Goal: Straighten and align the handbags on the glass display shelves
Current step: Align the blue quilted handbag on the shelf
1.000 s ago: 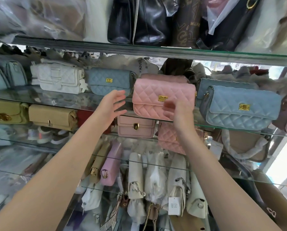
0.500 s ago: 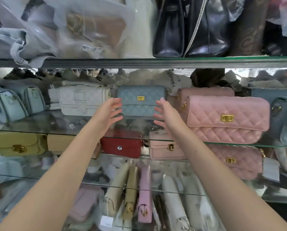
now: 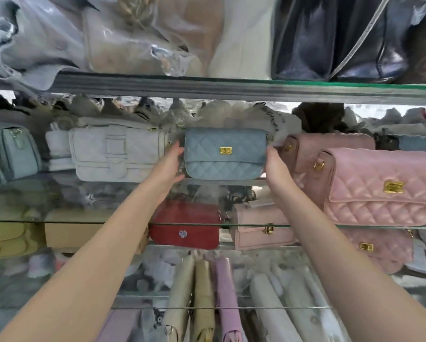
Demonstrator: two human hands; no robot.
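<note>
A blue quilted handbag (image 3: 225,154) with a gold clasp is seen upright at the centre of the frame, standing on the middle glass shelf (image 3: 222,181). It is held from both ends: the left hand (image 3: 168,166) is pressed flat against its left end with the fingers reaching behind and the thumb below the lower corner, and the right hand (image 3: 277,166) is cupped against its right end. Each grip is only partly closed, the bag being clasped between the two palms rather than pinched by the fingers.

Just left of the blue bag, a white quilted handbag (image 3: 119,154) is set on the same shelf, with the left hand between the two. To the right, a dusty pink handbag (image 3: 330,149) stands close behind the right hand, and a larger pale pink quilted handbag (image 3: 385,188) is placed in front of it, nearer the camera, at the right edge of the frame.

On the shelf below, a red handbag (image 3: 184,228) and a small pink handbag (image 3: 261,230) are seen side by side in the lower centre, between the forearms. A dark glossy bag (image 3: 330,38) is stood on the top shelf in the upper right of the frame, and plastic-wrapped bags (image 3: 133,35) are piled in the upper left.
</note>
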